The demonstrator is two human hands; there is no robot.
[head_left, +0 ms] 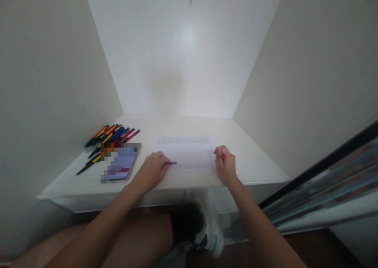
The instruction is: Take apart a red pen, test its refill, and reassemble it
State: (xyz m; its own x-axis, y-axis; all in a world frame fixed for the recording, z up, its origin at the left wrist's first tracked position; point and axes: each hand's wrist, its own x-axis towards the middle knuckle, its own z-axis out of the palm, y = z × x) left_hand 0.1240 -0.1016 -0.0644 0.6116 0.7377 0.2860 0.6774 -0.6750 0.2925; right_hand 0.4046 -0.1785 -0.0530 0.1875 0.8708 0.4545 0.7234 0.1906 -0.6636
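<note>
A white sheet (186,152) lies on the desk between my hands, with bands of small dark marks along its top and bottom. My left hand (153,169) rests at the sheet's left edge, fingers closed on a thin dark stick (173,163) that points right over the lower band. Whether the stick is a pen or only part of one cannot be told. My right hand (226,165) is curled into a fist at the sheet's right edge. A bit of red shows among its fingers, too small to name.
On the desk's left side lies a pile of pens (110,136) in red, yellow, blue and black. A phone (122,163) with a lit screen, partly pixelated, is beside them. White desktop (251,169) is enclosed by walls. My shoe (211,230) shows below the front edge.
</note>
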